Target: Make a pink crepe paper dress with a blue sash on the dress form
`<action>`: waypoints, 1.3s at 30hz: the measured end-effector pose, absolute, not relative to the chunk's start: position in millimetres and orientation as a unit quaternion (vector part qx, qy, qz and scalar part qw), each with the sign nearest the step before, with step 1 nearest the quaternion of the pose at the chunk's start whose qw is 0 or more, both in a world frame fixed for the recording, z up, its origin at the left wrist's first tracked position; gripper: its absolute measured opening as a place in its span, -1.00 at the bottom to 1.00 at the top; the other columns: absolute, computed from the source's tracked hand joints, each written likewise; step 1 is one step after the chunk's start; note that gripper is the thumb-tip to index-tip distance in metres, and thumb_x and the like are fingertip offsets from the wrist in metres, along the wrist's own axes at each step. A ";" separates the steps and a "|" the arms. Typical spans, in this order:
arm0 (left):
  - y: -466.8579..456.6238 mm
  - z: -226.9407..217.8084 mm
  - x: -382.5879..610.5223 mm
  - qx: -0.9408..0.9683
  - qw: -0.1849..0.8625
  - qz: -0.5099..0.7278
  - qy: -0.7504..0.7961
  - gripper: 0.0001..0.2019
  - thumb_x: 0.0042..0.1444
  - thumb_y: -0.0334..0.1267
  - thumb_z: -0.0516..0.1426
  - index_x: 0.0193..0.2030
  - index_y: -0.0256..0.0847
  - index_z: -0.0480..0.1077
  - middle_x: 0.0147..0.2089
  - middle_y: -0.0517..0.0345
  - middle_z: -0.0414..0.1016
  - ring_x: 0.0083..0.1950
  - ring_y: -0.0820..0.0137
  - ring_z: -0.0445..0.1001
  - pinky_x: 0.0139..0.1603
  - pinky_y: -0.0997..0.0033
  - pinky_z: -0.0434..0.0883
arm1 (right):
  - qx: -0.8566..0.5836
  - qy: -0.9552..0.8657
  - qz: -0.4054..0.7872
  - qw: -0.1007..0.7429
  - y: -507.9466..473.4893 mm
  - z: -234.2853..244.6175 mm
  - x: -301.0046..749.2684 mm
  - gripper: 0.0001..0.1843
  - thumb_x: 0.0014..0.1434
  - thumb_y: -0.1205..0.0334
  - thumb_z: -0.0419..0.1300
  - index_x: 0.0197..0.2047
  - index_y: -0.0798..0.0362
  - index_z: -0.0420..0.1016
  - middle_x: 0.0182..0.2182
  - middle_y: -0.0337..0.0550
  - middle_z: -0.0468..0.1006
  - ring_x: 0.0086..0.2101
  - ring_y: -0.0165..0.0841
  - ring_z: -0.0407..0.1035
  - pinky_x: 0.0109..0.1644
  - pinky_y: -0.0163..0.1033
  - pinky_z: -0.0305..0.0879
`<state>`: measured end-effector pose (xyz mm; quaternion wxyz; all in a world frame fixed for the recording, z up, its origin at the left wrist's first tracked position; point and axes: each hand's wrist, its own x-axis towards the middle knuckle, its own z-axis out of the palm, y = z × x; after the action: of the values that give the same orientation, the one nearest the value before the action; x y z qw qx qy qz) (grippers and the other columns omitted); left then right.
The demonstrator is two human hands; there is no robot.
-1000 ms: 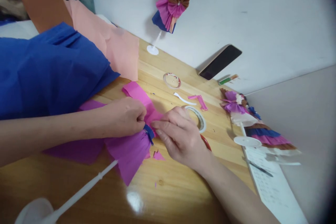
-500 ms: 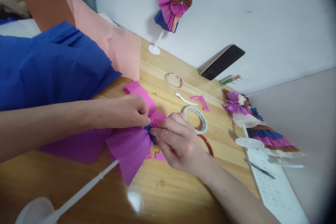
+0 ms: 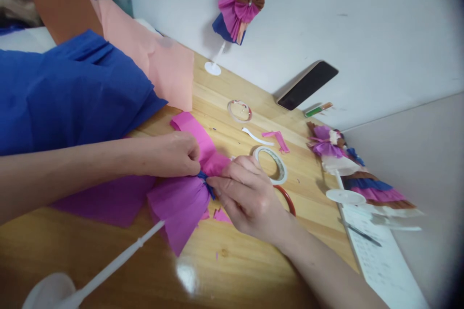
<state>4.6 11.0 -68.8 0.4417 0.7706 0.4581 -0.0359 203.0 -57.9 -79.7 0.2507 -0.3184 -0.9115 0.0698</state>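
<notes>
Specks too small to name lie inside a clear ring (image 3: 250, 115). The white stand's (image 3: 123, 257) base runs off the bottom edge. Left hand (image 3: 179, 154) curls closed, fingertips hidden, its grip impossible to tell; right thumb and forefinger (image 3: 223, 188) pinch a blue strip (image 3: 203, 175) around gathered purple paper (image 3: 181, 207), between the 2 hands.

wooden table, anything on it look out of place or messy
Just some litter: a bent pink strip and a slightly curved white strip lie loose near the white tape roll, and a ragged pink scrap lies beside the right hand. They look like stray offcuts. No spill shows.
</notes>
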 end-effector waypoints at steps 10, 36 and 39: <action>9.0 -66.7 8.3 0.785 0.419 -0.031 0.455 -0.80 -0.14 -0.31 0.04 -0.70 -0.18 0.12 -0.68 0.28 0.05 -0.60 0.48 0.08 -0.57 0.39 -0.02 | -0.316 -0.915 0.063 0.241 -58.2 -75.7 202.7 -0.79 0.20 0.48 0.10 -0.17 0.17 0.54 -0.42 -0.08 0.51 -0.39 -0.31 0.27 -0.33 -0.13 0.18; -1.0 -45.6 0.9 0.842 0.374 0.061 0.384 -0.86 0.05 -0.35 0.04 -0.39 -0.25 0.41 -0.50 0.23 0.41 -0.45 0.48 0.30 -0.39 0.50 0.18 | -0.314 -0.909 0.029 0.273 -57.5 -79.8 204.7 -0.73 0.17 0.48 0.05 -0.17 0.11 0.53 -0.40 -0.11 0.50 -0.37 -0.31 0.27 -0.29 -0.14 0.15; -1.0 -54.0 4.0 0.832 0.390 0.066 0.388 -0.87 0.02 -0.37 0.04 -0.41 -0.27 0.42 -0.51 0.24 0.41 -0.47 0.49 0.28 -0.41 0.50 0.19 | -0.309 -0.918 0.030 0.246 -58.4 -82.4 202.8 -0.73 0.18 0.49 0.04 -0.18 0.13 0.53 -0.37 -0.08 0.51 -0.34 -0.30 0.23 -0.26 -0.13 0.14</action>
<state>4.0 -1.0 -54.0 0.3904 0.8324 0.3877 0.0656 202.8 -58.4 -82.4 0.2463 -0.3088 -0.9182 0.0296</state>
